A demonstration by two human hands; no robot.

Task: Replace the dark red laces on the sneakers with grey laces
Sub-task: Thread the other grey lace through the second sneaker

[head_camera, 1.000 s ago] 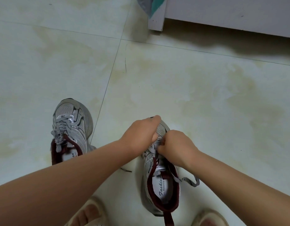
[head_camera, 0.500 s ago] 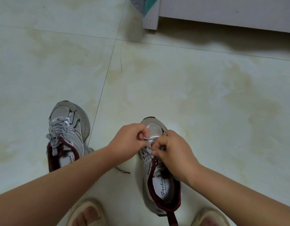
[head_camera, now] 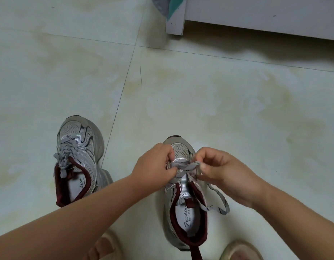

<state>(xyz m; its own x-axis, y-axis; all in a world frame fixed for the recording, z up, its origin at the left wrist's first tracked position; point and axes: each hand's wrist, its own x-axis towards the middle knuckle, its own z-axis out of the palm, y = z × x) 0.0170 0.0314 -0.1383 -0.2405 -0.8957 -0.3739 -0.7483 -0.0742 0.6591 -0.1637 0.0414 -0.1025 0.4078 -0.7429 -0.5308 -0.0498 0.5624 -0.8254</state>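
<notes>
Two grey-white sneakers with dark red lining stand on the tiled floor. The left sneaker is laced with a grey lace, its ends bunched at the tongue. The right sneaker carries a grey lace crossed over its lowest eyelets. My left hand pinches the lace at the sneaker's left side. My right hand pinches it at the right side, and a loose lace end trails below that hand. A dark red strip hangs at the right sneaker's heel.
A white furniture panel runs along the top right, with grey and teal cloth hanging at its corner. Two beige slippers with my feet in them sit at the bottom edge, one left and one right.
Both hands have drawn apart sideways, pulling the grey lace taut across the lower eyelets. A loose lace end now shows beside the right sneaker.
</notes>
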